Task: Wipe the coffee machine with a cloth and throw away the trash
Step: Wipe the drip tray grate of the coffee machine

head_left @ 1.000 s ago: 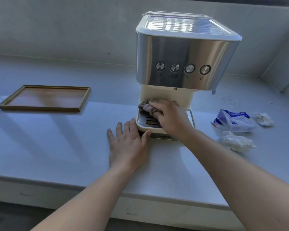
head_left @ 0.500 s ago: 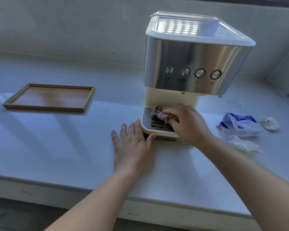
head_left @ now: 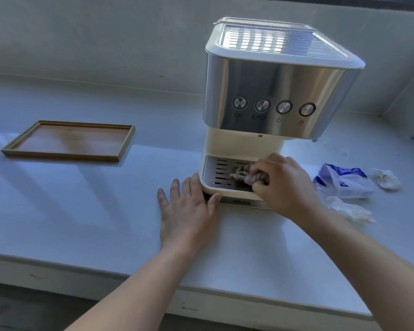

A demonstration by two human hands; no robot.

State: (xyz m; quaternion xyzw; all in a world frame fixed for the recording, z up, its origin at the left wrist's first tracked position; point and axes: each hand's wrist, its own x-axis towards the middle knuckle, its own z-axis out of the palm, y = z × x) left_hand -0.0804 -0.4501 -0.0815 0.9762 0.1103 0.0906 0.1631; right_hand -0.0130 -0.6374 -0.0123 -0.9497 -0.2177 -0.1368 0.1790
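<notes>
**Cloth on the drip tray, left hand flat beside the machine**

From my remote seat I saw the right hand (head_left: 285, 185) reaching in from the lower right, forearm angled across the counter (head_left: 81, 211) and wrist bent down over the drip tray (head_left: 215, 173) of the coffee machine (head_left: 273, 91). Its fingers (head_left: 261, 187) were curled tight around a bunched, greyish cloth (head_left: 247, 175), and the cloth was touching the slotted grille on the tray's right half. The left hand (head_left: 189, 211) lay palm-down on the counter, fingers (head_left: 175, 187) straight and slightly spread, gripping nothing. Its thumb was touching the front left corner of the machine's base.

The machine stood upright near the back wall (head_left: 105, 44), its steel upper housing overhanging the drip tray and the right hand's knuckles. To the right, near the right forearm, lay the trash: a blue-and-white plastic packet (head_left: 342, 181), a crumpled tissue (head_left: 349, 210) in front of it and another crumpled tissue (head_left: 388, 179) just beyond. A wide run of counter surface lay to the left, between the left hand and a wooden tray (head_left: 60, 156) set well apart from the machine. The counter's front edge ran under both forearms, with dark floor below it.
</notes>
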